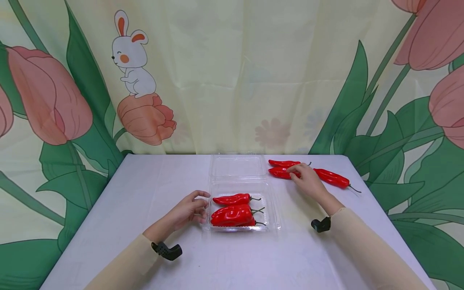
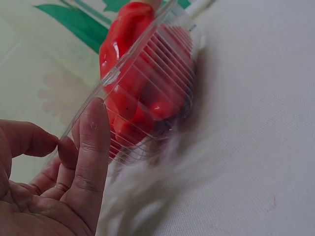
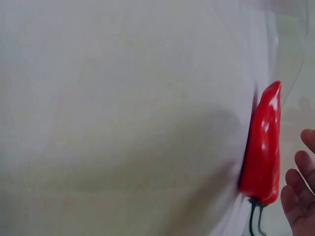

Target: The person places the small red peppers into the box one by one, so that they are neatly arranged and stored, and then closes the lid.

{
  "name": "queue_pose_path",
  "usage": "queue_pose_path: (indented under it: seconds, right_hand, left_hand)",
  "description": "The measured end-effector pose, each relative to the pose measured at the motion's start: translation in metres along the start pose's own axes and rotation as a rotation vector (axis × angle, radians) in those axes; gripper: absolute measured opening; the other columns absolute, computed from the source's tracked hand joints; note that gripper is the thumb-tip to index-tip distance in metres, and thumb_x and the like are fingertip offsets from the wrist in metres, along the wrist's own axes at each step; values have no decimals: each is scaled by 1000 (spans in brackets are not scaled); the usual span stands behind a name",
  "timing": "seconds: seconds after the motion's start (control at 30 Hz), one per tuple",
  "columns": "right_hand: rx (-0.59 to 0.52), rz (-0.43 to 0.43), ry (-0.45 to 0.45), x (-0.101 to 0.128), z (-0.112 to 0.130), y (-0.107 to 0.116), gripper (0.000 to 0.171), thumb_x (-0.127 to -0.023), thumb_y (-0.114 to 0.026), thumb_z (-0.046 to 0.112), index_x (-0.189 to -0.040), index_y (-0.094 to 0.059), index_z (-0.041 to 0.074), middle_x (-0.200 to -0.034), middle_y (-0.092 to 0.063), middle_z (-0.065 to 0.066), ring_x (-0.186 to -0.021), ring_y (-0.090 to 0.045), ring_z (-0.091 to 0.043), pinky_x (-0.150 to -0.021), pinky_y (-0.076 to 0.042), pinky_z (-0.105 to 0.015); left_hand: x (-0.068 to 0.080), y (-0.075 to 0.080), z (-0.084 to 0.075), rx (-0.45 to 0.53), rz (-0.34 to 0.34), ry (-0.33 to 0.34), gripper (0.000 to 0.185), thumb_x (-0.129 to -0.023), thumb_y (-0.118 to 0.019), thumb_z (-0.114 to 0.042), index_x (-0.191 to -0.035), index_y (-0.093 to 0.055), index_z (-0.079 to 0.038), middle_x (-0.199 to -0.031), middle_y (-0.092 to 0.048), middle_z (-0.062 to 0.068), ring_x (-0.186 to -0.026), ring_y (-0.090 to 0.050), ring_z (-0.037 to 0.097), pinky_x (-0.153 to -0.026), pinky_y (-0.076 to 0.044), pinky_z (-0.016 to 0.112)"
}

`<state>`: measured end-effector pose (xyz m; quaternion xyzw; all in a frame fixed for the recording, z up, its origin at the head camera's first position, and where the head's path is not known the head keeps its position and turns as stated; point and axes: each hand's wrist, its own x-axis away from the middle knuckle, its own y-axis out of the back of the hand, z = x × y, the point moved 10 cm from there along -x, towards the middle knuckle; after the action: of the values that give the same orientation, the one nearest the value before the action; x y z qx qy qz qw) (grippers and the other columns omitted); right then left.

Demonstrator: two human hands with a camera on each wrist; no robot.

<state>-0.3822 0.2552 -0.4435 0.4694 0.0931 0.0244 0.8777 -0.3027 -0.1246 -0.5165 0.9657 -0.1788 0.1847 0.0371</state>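
A clear plastic container (image 1: 272, 209) with its lid (image 1: 237, 166) folded back sits mid-table and holds three red peppers (image 1: 232, 215). My left hand (image 1: 190, 209) is at the container's left rim (image 2: 110, 78), thumb (image 2: 91, 142) and a bent finger pinching it; the peppers (image 2: 130, 59) show through the ribbed wall. Three loose red peppers lie at the right: a far one (image 1: 284, 163), a middle one (image 1: 279, 172) and a right one (image 1: 331, 178). My right hand (image 1: 306, 181) reaches over the middle one with relaxed fingers. In the right wrist view the fingers (image 3: 298, 196) sit just beside a pepper (image 3: 261, 147), not gripping it.
The white table (image 1: 145, 193) ends at a tulip-and-rabbit curtain (image 1: 232, 80) behind. Its right edge runs close past the loose peppers. Black wrist mounts (image 1: 167, 250) sit on both sleeved forearms.
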Motion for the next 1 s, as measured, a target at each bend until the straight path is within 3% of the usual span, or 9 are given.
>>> queue_pose_path:
  seconds: [0.23,0.43,0.8,1.0]
  right_hand:
    - [-28,-26,-89,-6,-32,1,28,-90,-64,21,-118,-62,16,-129,-46,-14,-119,-44,-35,-85,-54,-49]
    - [-38,-29,-109,-9,-48,-1,27,-93,-60,21,-118,-61,13,-128,-46,-16,-118,-45,-36,-90,-51,-51]
    - [-43,-24,-117,-8,-45,-6,31,-92,-61,22,-121,-56,10,-125,-50,-16,-114,-48,-34,-92,-50,-51]
    - [-45,2,-148,-6,-43,-10,52,-88,-68,24,-132,-48,7,-129,-48,-18,-113,-49,-35,-88,-53,-48]
  left_hand:
    - [2,-1,-1,12,9,-4,44,-93,-57,-20,-132,-40,-11,-99,-57,14,-67,-61,19,-67,-58,32]
    - [2,-2,-1,12,6,-4,45,-93,-58,-20,-133,-40,-11,-99,-58,14,-67,-61,19,-68,-58,32]
    - [1,-1,-1,16,10,-2,45,-92,-58,-20,-132,-40,-11,-96,-58,13,-67,-61,19,-67,-58,32]
    - [1,-2,0,16,8,3,45,-92,-58,-20,-133,-40,-11,-96,-59,13,-67,-61,19,-67,-58,31]
